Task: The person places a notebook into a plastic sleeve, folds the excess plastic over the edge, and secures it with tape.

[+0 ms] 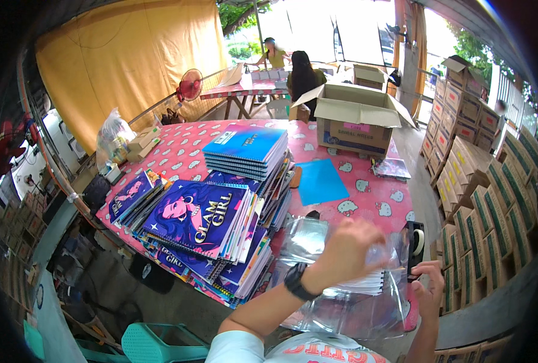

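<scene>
Glossy, creased clear plastic [347, 316] surrounds a white-paged notebook [364, 284], partly hidden by the blurred left hand [351, 251]. The right hand [429, 285] meets a black tape dispenser [410, 233]; I can't tell either grip

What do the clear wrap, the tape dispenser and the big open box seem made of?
Clear wrap: probably thin plastic film, glossy, transparent and wrinkled.
Tape dispenser: black, perhaps hard plastic; finish unclear.
Open box: likely cardboard, matte brown, with stiff flaps.
</scene>
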Demonstrator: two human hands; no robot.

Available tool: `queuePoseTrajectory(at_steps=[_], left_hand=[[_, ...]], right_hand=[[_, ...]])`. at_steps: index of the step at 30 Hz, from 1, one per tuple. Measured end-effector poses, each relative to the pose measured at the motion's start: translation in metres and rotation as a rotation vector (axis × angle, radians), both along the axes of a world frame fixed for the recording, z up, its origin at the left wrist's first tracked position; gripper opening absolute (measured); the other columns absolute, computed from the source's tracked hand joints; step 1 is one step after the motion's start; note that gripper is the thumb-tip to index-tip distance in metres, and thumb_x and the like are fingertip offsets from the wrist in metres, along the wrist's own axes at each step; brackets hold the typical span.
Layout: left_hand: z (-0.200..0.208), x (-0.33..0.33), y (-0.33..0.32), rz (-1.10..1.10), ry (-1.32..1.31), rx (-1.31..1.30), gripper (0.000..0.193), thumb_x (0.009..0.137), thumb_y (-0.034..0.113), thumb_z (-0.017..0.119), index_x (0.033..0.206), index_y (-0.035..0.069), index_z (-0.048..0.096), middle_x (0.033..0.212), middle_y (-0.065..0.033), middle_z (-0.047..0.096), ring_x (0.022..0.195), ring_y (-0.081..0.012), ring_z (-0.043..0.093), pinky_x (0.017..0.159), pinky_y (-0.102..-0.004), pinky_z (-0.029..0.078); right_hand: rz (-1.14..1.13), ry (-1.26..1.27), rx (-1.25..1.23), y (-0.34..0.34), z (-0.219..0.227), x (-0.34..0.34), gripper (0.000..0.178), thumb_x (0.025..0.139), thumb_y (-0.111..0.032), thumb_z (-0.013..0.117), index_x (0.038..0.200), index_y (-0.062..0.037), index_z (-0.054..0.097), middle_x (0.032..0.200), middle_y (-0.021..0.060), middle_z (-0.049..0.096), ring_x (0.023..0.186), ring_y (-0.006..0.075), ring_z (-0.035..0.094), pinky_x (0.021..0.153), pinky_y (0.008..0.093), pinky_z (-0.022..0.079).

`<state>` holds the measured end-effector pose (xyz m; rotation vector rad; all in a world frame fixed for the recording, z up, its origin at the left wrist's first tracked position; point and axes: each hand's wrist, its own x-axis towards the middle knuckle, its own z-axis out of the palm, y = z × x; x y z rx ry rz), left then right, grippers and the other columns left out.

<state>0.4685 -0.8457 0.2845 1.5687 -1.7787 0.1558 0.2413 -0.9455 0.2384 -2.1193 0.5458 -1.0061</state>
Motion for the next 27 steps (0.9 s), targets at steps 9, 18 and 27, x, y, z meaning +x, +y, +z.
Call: queuePoseTrajectory(at_steps=[9, 18, 27], left_hand=[[-0.023, -0.01, 0.051, -0.246, -0.189, 0.54, 0.04, 0.064, 0.039, 0.075, 0.089, 0.01, 0.063, 0.091, -0.0037, 0.059, 0.098, -0.0225, 0.055, 0.097, -0.0528, 0.026], [-0.034, 0.015, 0.052, -0.319, 0.027, 0.279, 0.013, 0.071, 0.016, 0.069, 0.078, 0.014, 0.058, 0.091, 0.001, 0.058, 0.1, -0.0169, 0.054, 0.1, -0.0515, 0.022], [-0.033, 0.007, 0.049, -0.148, -0.088, 0.121, 0.02, 0.069, 0.025, 0.073, 0.072, 0.014, 0.057, 0.067, 0.002, 0.055, 0.078, -0.0161, 0.057, 0.099, -0.0487, 0.024]], right_hand=[[0.396, 0.241, -0.144, 0.005, -0.035, 0.035, 0.053, 0.062, -0.038, 0.076, 0.102, -0.0061, 0.064, 0.108, 0.0082, 0.062, 0.102, 0.0244, 0.052, 0.097, 0.0449, 0.028], [0.422, 0.243, -0.147, -0.005, -0.048, 0.045, 0.053, 0.062, -0.028, 0.076, 0.109, -0.0104, 0.063, 0.114, 0.0047, 0.06, 0.106, 0.0246, 0.051, 0.097, 0.0443, 0.028], [0.397, 0.346, -0.306, -0.001, -0.038, 0.041, 0.051, 0.062, -0.023, 0.076, 0.11, -0.0152, 0.062, 0.122, 0.0029, 0.055, 0.11, 0.0226, 0.048, 0.097, 0.0436, 0.026]])
